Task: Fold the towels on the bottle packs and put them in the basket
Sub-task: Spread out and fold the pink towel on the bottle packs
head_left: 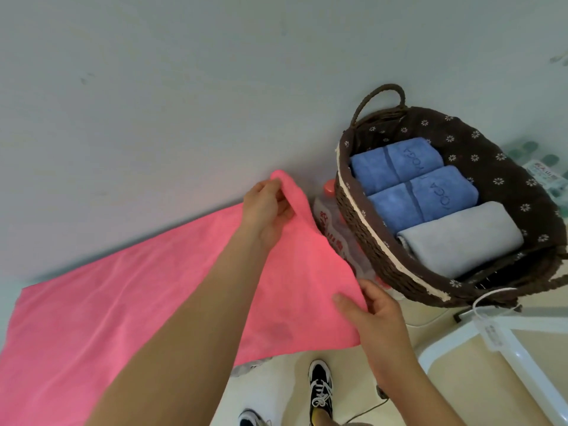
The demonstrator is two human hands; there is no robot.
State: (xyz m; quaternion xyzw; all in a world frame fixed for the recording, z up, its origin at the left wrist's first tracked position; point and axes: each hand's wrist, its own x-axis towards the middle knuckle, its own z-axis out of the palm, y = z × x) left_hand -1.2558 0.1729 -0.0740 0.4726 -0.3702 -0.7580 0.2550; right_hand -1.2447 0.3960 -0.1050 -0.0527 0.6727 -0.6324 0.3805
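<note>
A pink towel (pixel 129 290) lies spread over the bottle packs (pixel 333 229), covering most of them. My left hand (pixel 269 207) pinches the towel's far right corner and lifts it. My right hand (pixel 368 305) grips the near right corner at the towel's edge. To the right stands a dark woven basket (pixel 365 241) with a flowered brown lining. Inside it lie two folded blue towels (pixel 415 179) and one folded grey towel (pixel 461 238), side by side.
A pale wall rises right behind the towel and the basket. More bottle packs (pixel 544 167) show at the far right. A white frame (pixel 507 339) with a tag stands at the lower right. My shoes (pixel 319 388) are on the tiled floor below.
</note>
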